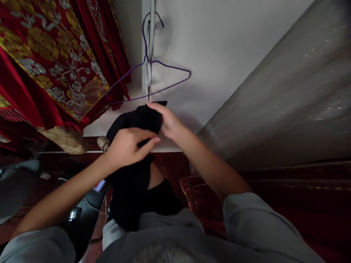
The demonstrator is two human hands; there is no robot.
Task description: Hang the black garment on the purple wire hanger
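Observation:
A black cloth garment (134, 122) hangs in bunched folds in front of me, its lower part dropping toward my lap. My right hand (171, 123) grips its upper right edge, thumb stretched along the top. Across the front of the cloth, my left hand (131, 146) is closed, with thumb and forefinger tips close together against the fabric; its other fingers are hidden. Just above both hands a purple wire hanger (167, 65) hangs tilted on the wall, bare and apart from the garment.
Red drapery with gold and silver embroidery (63, 54) hangs at left. A grey shiny sheet (287, 98) slopes down the right side, above red carved furniture (192, 190). Lower left, a phone (99, 185) lies on a black surface (90, 201). A beige perforated shoe (102, 143) shows behind the garment.

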